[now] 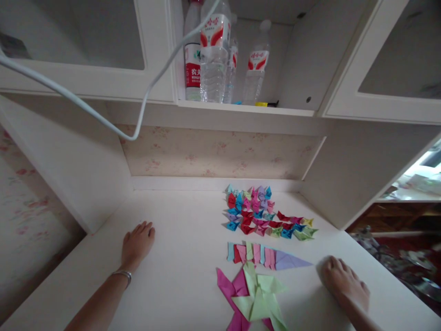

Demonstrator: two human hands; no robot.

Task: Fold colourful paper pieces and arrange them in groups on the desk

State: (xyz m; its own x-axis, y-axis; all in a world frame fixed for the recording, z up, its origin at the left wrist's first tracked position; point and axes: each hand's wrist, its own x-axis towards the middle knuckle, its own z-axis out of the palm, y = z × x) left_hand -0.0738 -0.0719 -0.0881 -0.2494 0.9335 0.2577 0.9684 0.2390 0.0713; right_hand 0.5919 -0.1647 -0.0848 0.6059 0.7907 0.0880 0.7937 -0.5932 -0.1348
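My left hand (137, 243) lies flat and open on the white desk (179, 239), palm down, holding nothing, with a bracelet on the wrist. My right hand (344, 282) also rests flat on the desk at the right, fingers spread, empty. Between the hands lie folded paper pieces. A pink and light-green folded shape (253, 294) sits nearest me. Beyond it is a row of overlapping folded strips (265, 255) ending in a purple point. Farther back is a pile of several small coloured origami pieces (262, 214).
Above the desk a cabinet shelf holds water bottles (215, 50) and a yellow pen (263, 104). A white cable (103, 117) hangs across the upper left. A side wall panel (69, 161) bounds the desk at left, and a cluttered room shows at right.
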